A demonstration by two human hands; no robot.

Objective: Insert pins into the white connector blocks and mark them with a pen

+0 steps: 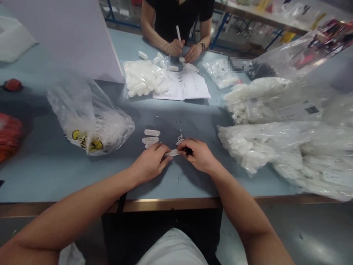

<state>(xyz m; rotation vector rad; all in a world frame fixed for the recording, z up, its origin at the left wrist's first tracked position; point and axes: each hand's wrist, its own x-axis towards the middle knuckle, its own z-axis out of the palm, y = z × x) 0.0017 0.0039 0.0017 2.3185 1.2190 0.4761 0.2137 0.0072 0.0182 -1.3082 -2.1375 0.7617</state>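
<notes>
Pale shirt (173,248) and bare forearms (106,191) closest, a small white strip (172,152) between two hands

The shirt fills the bottom centre, above dark clothing (162,221) on the lap. From either side the forearms reach over the edge of a blue-grey desk (193,189). The left hand (151,162) grips the left end of the white strip between thumb and fingers; the right hand (199,154) is closed narrowly at its right end, thumb and forefinger together. Whether the right fingertips also hold a tiny piece is too small to tell. The strip is just above the desk, near the middle of the view.

Just beyond the left hand lie similar flat strips (152,132), one behind another. Beyond the right hand is a little heap of tiny white pieces (179,140).

To the left sits a clear bag (118,127) with yellow markings; to the right, large plastic bags (250,141) full of white items. Across the desk, a co-worker in a black top (176,22) holds a white pen-like tool (178,33) upright. Before that person are printed paper (190,88) and a bulging bag of white tubes (143,79).
</notes>
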